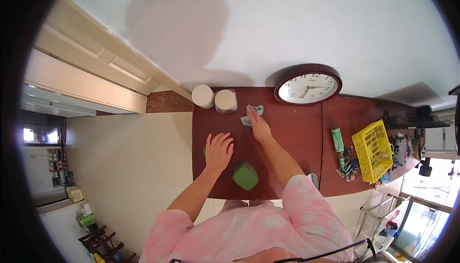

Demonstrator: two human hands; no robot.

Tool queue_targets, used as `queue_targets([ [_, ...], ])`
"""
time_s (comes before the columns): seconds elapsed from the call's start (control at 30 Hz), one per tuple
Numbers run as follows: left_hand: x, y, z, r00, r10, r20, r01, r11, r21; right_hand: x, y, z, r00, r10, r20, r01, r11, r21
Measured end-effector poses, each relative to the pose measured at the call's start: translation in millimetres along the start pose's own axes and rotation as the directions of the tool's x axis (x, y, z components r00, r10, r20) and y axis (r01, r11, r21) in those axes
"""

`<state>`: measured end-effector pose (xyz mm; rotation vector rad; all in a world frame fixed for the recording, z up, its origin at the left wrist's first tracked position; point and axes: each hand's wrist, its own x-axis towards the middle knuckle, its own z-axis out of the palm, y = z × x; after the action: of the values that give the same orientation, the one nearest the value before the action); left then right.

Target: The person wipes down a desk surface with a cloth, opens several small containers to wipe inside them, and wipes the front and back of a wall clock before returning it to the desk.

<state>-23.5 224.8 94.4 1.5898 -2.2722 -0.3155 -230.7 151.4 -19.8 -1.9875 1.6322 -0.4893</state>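
Note:
My right hand (pixel 259 124) is laid with its fingers on a crumpled pale grey-green cloth (pixel 258 109), pressing it to the dark red tabletop (pixel 294 140). Parts of the cloth stick out on both sides of the fingers. Palm down and fingers spread, my left hand (pixel 219 151) is over the table's left part. A small green edge (pixel 204 152) shows beside its thumb side or wrist; the rest is hidden. Between my forearms, near the front edge, lies a green square lid or container (pixel 245 177).
Two jars with cream lids (pixel 203 96) (pixel 225 100) stand at the back left. A round wall clock (pixel 309 87) leans on the wall. To the right are a green tube-shaped package (pixel 337 139), small tangled items (pixel 348 169) and a yellow plastic basket (pixel 373 151). A white object (pixel 312 180) sits by my right elbow.

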Motion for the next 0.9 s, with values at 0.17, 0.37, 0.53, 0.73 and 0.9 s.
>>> queue_targets([
  [0.17,2.9,1.5,0.2,1.000,0.013,0.025,-0.013,1.000,-0.008,75.8,1.4,-5.9,0.999,0.040,-0.030,-0.037,0.995,0.091],
  [0.37,1.8,1.6,-2.5,1.000,0.013,0.024,-0.013,1.000,0.018,95.8,17.1,-0.1,0.984,-0.091,-0.156,0.048,0.964,-0.260],
  [0.53,2.5,2.7,-1.9,1.000,0.027,0.005,-0.027,1.000,0.005,73.4,50.7,-2.5,0.930,0.095,-0.355,-0.225,0.911,-0.347],
  [0.73,3.7,3.7,-1.6,0.999,0.038,-0.013,-0.038,0.999,-0.014,57.8,49.1,-2.6,0.887,0.227,-0.401,-0.371,0.869,-0.328],
  [0.9,3.0,0.6,-0.5,0.999,0.040,-0.015,-0.040,0.999,0.000,-4.1,40.0,7.2,0.903,0.085,-0.421,-0.254,0.896,-0.364],
])
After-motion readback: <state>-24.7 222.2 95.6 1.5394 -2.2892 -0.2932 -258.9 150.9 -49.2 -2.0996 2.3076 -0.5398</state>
